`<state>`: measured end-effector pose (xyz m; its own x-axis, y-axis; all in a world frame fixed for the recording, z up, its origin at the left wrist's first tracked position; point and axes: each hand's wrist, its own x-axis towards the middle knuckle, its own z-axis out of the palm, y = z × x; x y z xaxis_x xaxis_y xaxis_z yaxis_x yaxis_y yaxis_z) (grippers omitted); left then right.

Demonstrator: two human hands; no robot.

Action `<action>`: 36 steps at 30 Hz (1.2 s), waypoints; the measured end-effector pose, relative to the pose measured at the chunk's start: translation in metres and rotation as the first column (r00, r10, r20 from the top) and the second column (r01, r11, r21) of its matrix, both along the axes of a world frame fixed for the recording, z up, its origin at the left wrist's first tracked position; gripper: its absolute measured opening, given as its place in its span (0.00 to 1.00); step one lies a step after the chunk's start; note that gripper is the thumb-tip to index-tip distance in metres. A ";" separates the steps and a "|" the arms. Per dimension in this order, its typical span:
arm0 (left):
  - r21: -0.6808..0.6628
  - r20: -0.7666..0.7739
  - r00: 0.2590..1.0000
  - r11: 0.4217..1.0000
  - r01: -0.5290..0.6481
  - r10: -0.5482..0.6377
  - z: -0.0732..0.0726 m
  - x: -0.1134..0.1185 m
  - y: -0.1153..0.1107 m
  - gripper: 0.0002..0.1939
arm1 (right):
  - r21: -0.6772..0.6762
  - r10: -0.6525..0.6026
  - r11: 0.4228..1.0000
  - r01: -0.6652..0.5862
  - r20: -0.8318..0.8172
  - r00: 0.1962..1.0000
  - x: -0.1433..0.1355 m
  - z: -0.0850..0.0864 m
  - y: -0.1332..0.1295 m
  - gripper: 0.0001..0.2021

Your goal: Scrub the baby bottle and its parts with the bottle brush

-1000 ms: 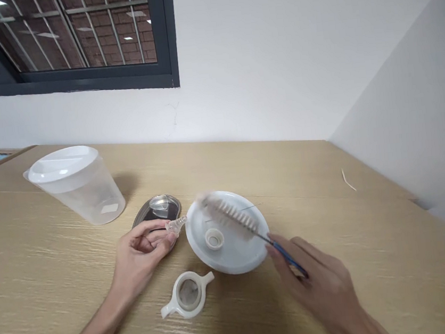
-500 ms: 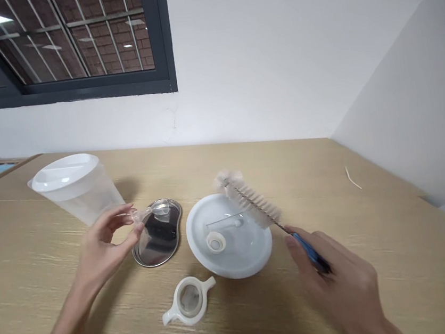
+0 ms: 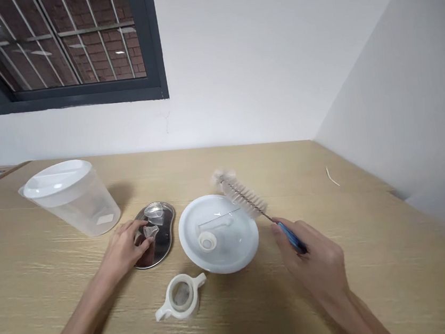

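My left hand point(image 3: 125, 249) pinches a small clear nipple-shaped piece point(image 3: 150, 232) just over the steel tray point(image 3: 164, 244). Another clear piece point(image 3: 154, 212) lies at the far end of that tray. My right hand point(image 3: 312, 258) grips the blue handle of a bottle brush point(image 3: 241, 192), whose white bristles point up and left over the far edge of the white bowl point(image 3: 231, 246). Inside the bowl lie a white ring point(image 3: 206, 240) and a thin white stick point(image 3: 217, 223).
A translucent pitcher with a white lid point(image 3: 74, 197) stands at the left of the wooden table point(image 3: 398, 265). A white two-handled collar point(image 3: 180, 296) lies in front of the bowl. A pale sliver point(image 3: 331, 175) rests near the right wall.
My left hand lifted the clear piece from beside the bowl, then lowered it over the steel tray. My right hand raised the brush off the bowl.
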<state>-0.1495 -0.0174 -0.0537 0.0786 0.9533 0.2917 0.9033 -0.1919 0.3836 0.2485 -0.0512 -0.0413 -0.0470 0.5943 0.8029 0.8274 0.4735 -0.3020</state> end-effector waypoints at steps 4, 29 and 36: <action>0.162 0.081 0.996 0.986 -0.038 0.025 0.014 -0.005 -0.002 0.16 | 0.018 -0.027 0.999 0.028 -0.024 0.999 0.003 0.002 0.001 0.06; -0.504 -0.109 0.657 0.611 0.610 -0.746 0.059 0.149 0.056 0.27 | -0.058 -0.114 0.993 0.106 -0.171 0.979 0.015 -0.005 0.013 0.12; -0.339 0.059 0.801 0.743 0.577 -0.595 0.082 0.123 0.047 0.29 | -0.049 -0.067 0.997 0.059 -0.191 0.979 0.017 -0.004 0.014 0.11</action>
<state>-0.0265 0.0291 0.0279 0.6593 0.7505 -0.0448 0.6737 -0.5632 0.4786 0.2657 -0.0374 -0.0455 0.1448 0.6255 0.7667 0.7794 0.4053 -0.4779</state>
